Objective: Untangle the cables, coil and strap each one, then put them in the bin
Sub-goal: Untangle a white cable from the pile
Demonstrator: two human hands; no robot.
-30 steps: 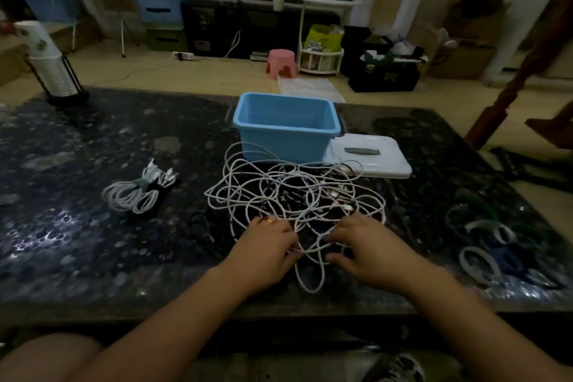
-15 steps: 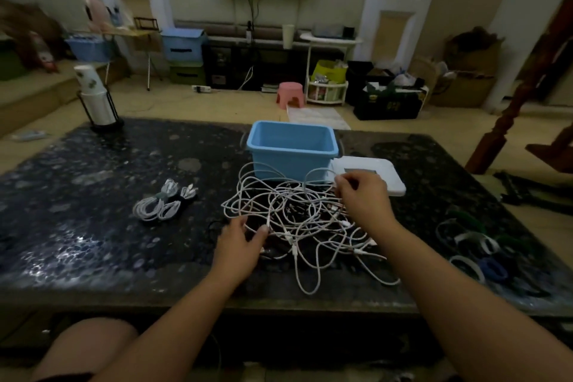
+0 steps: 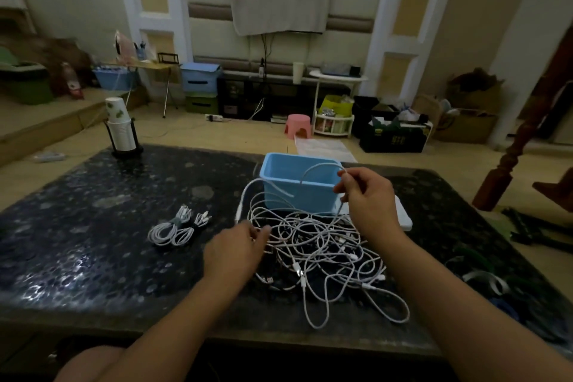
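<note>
White, mostly: the tangled heap of thin charging cables (image 3: 316, 245) lies on the dark speckled stone table (image 3: 93, 242), just in front of the light blue plastic bin (image 3: 297, 186). We judge the task early: two strapped white coils (image 3: 176, 226) lie to the left, not yet binned. Our right hand (image 3: 369, 195) pinches a raised strand; our left hand (image 3: 238, 250) presses on the heap, grip unclear. Bin contents hidden; loose straps (image 3: 483, 281) at right too dim to count.

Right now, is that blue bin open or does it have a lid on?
Open. The bin stands upright with its rim bare and its inside wall in view. A white lid-like slab lies flat beside it.
</note>
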